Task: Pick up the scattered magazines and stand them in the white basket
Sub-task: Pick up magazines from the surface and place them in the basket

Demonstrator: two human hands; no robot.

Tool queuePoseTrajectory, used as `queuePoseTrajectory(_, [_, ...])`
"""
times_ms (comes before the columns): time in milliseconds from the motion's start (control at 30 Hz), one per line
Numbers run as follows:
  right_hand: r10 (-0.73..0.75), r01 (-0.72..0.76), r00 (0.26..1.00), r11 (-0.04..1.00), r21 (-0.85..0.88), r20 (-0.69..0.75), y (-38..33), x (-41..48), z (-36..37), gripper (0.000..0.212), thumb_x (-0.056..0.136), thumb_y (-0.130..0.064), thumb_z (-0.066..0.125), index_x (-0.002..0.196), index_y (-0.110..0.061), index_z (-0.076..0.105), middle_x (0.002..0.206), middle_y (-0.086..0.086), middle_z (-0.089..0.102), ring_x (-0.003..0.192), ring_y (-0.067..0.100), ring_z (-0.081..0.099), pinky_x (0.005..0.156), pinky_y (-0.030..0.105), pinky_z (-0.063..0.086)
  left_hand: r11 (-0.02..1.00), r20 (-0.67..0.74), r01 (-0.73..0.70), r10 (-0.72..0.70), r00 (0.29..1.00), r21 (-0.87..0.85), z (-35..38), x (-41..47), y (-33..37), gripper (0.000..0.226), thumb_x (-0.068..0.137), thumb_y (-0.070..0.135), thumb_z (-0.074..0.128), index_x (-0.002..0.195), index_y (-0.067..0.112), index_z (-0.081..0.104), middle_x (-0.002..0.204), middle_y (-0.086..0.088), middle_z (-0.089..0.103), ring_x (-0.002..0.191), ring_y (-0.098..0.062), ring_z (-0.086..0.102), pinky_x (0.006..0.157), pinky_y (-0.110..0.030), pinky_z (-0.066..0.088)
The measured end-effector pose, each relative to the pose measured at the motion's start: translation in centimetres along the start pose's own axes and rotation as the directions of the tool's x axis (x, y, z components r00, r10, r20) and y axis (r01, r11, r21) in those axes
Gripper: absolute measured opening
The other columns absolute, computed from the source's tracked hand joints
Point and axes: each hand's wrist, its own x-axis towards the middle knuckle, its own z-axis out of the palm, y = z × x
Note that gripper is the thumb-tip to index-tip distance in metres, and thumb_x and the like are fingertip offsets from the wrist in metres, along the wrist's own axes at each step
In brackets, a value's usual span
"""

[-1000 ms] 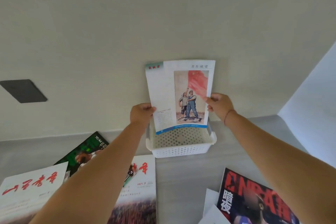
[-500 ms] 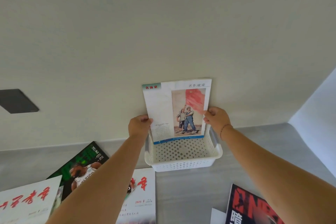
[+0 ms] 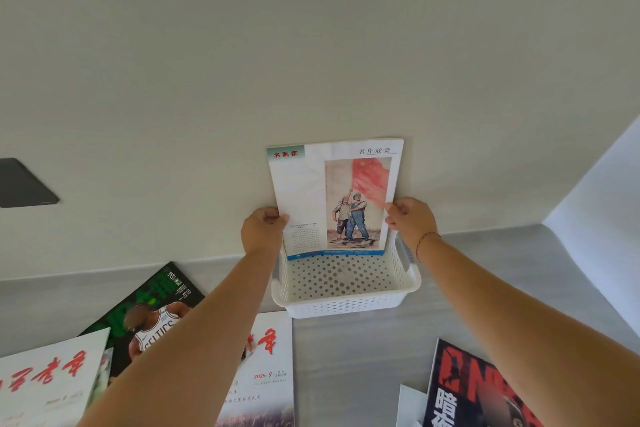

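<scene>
My left hand (image 3: 261, 230) and right hand (image 3: 412, 222) pinch the side edges of the magazine (image 3: 332, 198) headed 名画家, upright between my fingers, its lower edge inside the white basket (image 3: 346, 305) just beneath them. Below my left fingers lies a CELTICS cover (image 3: 152, 319).

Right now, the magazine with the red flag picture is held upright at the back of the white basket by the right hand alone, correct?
Not alone. The head view shows both hands holding it: the left hand pinches the left edge, the right hand the right edge. The rest stands: the magazine is upright at the back of the white basket.
</scene>
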Motion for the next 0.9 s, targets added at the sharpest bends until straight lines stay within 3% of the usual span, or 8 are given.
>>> queuePoseTrajectory(133, [-0.023, 0.023, 1.0, 0.999, -0.044, -0.013, -0.2, -0.7, -0.2, 0.024, 0.09, -0.027, 0.055, 0.105, -0.009, 0.062, 0.103, 0.012, 0.069, 0.096, 0.029, 0.065, 0.091, 0.043, 0.051, 1.0, 0.016, -0.01, 0.01, 1.0, 0.012, -0.7, -0.4, -0.2, 0.025, 0.08, 0.022, 0.07, 0.102, 0.01, 0.066, 0.096, -0.003, 0.069, 0.084, -0.019, 0.062, 0.081, -0.035, 0.053])
queuePoseTrajectory(300, [-0.034, 0.033, 0.985, 0.999, -0.011, -0.166, -0.3, -3.0, -0.3, 0.037, 0.089, -0.024, 0.056, 0.123, -0.009, 0.053, 0.118, 0.009, 0.059, 0.104, 0.025, 0.058, 0.088, 0.032, 0.045, 1.0, 0.01, -0.028, 0.028, 1.0, -0.003, -3.0, -2.5, -0.2, 0.025, 0.084, 0.023, 0.066, 0.107, 0.013, 0.064, 0.1, 0.003, 0.064, 0.09, -0.014, 0.058, 0.08, -0.025, 0.045])
queuePoseTrajectory(433, [-0.141, 0.136, 0.954, 0.99, -0.039, -0.263, 0.8, -8.0, 1.0, 0.023, 0.088, -0.018, 0.054, 0.109, -0.011, 0.057, 0.108, 0.007, 0.059, 0.094, 0.018, 0.056, 0.081, 0.027, 0.044, 0.999, -0.03, -0.042, 0.042, 0.999, 0.002, -6.5, -6.1, -2.7, 0.021, 0.086, 0.029, 0.062, 0.105, 0.02, 0.064, 0.099, 0.009, 0.064, 0.091, -0.009, 0.058, 0.081, -0.023, 0.044])
queuePoseTrajectory(533, [-0.179, 0.176, 0.968, 0.984, -0.035, -0.175, 3.1, -13.5, 3.4, 0.017, 0.088, -0.018, 0.054, 0.104, -0.014, 0.058, 0.104, 0.004, 0.057, 0.091, 0.015, 0.055, 0.077, 0.023, 0.046, 0.999, -0.012, 0.0, 0.0, 1.0, 0.036, -9.6, -9.9, -6.9, 0.02, 0.086, 0.031, 0.062, 0.103, 0.021, 0.064, 0.096, 0.01, 0.066, 0.088, -0.005, 0.059, 0.071, -0.016, 0.042])
queuePoseTrajectory(633, [-0.126, 0.126, 0.992, 0.991, -0.036, -0.007, 5.6, -18.9, 6.1, 0.016, 0.087, -0.018, 0.057, 0.102, -0.014, 0.057, 0.103, 0.004, 0.057, 0.088, 0.013, 0.055, 0.07, 0.014, 0.041, 0.992, 0.022, 0.063, -0.066, 0.998, 0.105, -12.8, -13.6, -11.4, 0.019, 0.086, 0.03, 0.062, 0.103, 0.021, 0.065, 0.093, 0.009, 0.068, 0.085, -0.005, 0.061, 0.068, -0.018, 0.045])
queuePoseTrajectory(767, [-0.044, 0.074, 0.972, 0.989, -0.126, 0.229, 8.2, -26.1, 9.8, 0.011, 0.084, -0.015, 0.062, 0.092, -0.009, 0.057, 0.095, 0.011, 0.058, 0.085, 0.022, 0.056, 0.073, 0.022, 0.042, 0.979, 0.026, 0.132, -0.138, 0.99, 0.158, -17.6, -18.4, -16.6, 0.017, 0.086, 0.029, 0.063, 0.099, 0.019, 0.066, 0.089, 0.009, 0.068, 0.079, -0.009, 0.061, 0.069, -0.023, 0.046])
queuePoseTrajectory(900, [0.021, 0.057, 0.927, 0.979, -0.194, 0.375, 9.2, -31.6, 12.7, 0.024, 0.086, -0.021, 0.061, 0.106, -0.009, 0.06, 0.1, 0.006, 0.06, 0.087, 0.016, 0.057, 0.078, 0.021, 0.045, 0.966, -0.025, 0.243, -0.242, 0.97, 0.088, -21.7, -21.6, -19.5, 0.005, 0.086, 0.021, 0.062, 0.088, 0.019, 0.067, 0.075, -0.001, 0.07, 0.058, -0.02, 0.057, 0.058, -0.031, 0.048])
